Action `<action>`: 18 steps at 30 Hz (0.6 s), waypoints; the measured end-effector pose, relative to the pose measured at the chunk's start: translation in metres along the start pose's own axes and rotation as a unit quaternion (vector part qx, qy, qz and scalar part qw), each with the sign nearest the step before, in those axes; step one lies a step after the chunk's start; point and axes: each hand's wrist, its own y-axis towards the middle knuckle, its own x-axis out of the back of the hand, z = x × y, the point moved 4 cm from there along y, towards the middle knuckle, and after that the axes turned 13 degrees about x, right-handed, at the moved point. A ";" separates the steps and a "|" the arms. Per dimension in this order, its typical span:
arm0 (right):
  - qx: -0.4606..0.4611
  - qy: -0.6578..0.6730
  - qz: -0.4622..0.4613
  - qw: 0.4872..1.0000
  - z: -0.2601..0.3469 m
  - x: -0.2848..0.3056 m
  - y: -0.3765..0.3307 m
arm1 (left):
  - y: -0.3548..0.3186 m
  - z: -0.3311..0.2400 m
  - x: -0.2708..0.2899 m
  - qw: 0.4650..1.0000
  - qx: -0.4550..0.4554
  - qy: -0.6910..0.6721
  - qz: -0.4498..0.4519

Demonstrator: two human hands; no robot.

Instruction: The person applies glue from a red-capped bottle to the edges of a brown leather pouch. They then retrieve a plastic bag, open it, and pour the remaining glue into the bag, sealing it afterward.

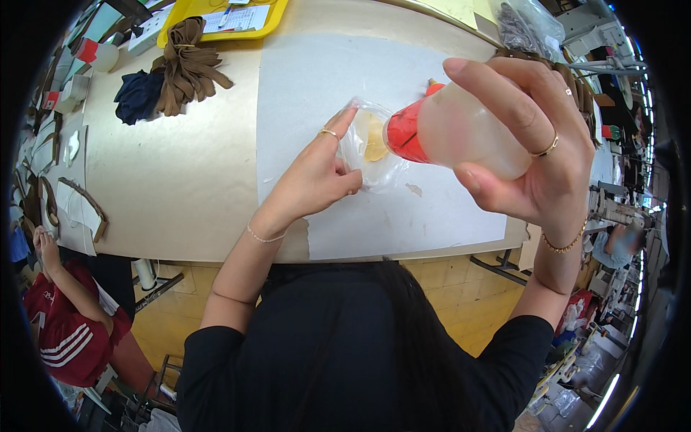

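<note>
Near the middle of the table, my left hand grips the edge of a clear plastic bag, thumb and fingers closed on it. Inside the bag shows a pale yellow mass; whether a dish lies under the plastic, I cannot tell. My right hand is wrapped round the base of a translucent bottle with a red band at its neck end. The bottle is tipped almost level, its neck end pointing left at the bag's opening. Whether anything flows out cannot be seen.
A large white sheet covers the table under the bag. Behind the bottle pokes a small red-orange tip. At the far left are brown fabric strips, a dark blue bundle and a yellow tray. Another person sits left.
</note>
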 end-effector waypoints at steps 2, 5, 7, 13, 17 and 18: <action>-0.002 0.003 0.000 1.000 0.000 -0.001 0.000 | 0.000 -0.002 0.001 1.000 -0.006 -0.016 0.018; -0.037 0.036 0.000 0.999 -0.001 -0.007 0.000 | 0.003 -0.001 0.003 1.000 -0.009 -0.019 0.018; -0.084 0.080 0.007 0.993 -0.004 -0.013 -0.002 | 0.001 -0.008 0.004 0.999 0.006 -0.024 0.022; -0.209 0.231 -0.083 0.947 -0.026 -0.061 -0.036 | 0.007 -0.014 0.003 0.998 -0.009 -0.051 0.036; -0.292 0.314 -0.055 0.902 -0.032 -0.079 -0.048 | 0.006 -0.022 0.004 0.998 0.005 -0.039 0.058; -0.303 0.335 -0.041 0.891 -0.032 -0.081 -0.048 | 0.007 -0.022 0.004 0.998 -0.001 -0.044 0.053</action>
